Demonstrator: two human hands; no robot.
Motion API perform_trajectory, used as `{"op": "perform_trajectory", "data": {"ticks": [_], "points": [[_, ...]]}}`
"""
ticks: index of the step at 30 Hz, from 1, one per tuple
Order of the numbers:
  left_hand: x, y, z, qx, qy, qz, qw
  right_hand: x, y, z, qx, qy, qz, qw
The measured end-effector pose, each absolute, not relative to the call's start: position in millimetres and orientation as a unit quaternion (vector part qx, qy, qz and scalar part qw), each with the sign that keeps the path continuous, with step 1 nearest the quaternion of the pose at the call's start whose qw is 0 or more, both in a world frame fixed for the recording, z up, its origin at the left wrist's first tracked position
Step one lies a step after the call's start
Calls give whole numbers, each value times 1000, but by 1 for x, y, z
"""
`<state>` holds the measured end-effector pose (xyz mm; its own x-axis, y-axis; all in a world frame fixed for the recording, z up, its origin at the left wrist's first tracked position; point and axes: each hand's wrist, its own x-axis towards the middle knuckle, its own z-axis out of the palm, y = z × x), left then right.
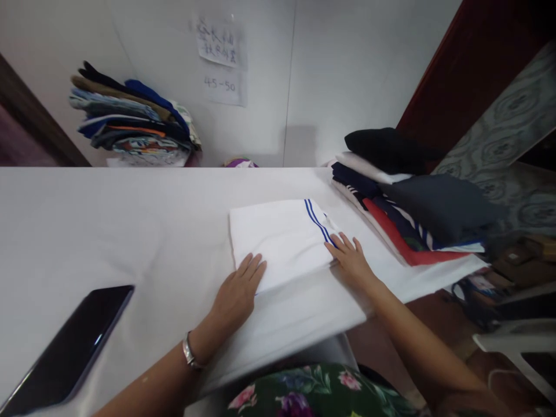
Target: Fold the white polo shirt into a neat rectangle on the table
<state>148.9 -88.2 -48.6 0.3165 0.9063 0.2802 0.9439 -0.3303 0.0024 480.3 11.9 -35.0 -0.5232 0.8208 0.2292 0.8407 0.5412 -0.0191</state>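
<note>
Nearest to me, at the 6 o'clock edge of the view, I see the person's green floral garment (313, 397). At 8 o'clock a dark phone (69, 350) lies flat on the white table (87, 231), well apart from both hands. On the left wrist there is a silver bracelet (189, 352).

A little farther, the left hand (237, 292) rests flat on the near left corner of a folded white cloth (282, 240). Its fingers are stretched and held close together, palm down, and it grips nothing. The right hand (351, 260) lies at 3 o'clock from the left one, on the near right corner of the same cloth. Its fingers are slightly spread and also flat; it presses and does not clamp.

The folded white cloth sits in the middle of the table, a bit to the right, between the two hands. Two thin blue stripes (317, 220) run along its right edge, just above the right fingers.

At 2 o'clock from the cloth, a stack of folded clothes (412, 202) in black, navy, red and white lies on the table corner, near the cloth; I cannot tell if they touch. Far at 10 o'clock, another pile of coloured fabrics (130, 119) stands against the wall. At 12 o'clock, paper notes (219, 58) are fixed on the wall.
</note>
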Motion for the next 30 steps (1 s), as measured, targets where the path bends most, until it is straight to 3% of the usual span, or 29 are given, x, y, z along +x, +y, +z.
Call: {"op": "perform_trajectory", "data": {"ticks": [6,11,17,22,26,30], "points": [[153,-89,-47,-802,-589,-79,65,428,4,-5,-389,-904,-35,172],[157,-92,-38,-795,-605,-40,11,401,29,-28,-416,-905,6,95],[154,-96,-24,-796,-599,-56,-68,406,31,-44,-418,-902,26,105],[129,-89,7,-791,-576,-107,-179,411,41,-32,-432,-878,128,161],[102,-48,18,-736,-634,-191,-144,398,89,-17,-457,-844,149,238],[82,16,11,-668,-689,-249,-130,371,152,-7,-526,-806,148,226]]}}
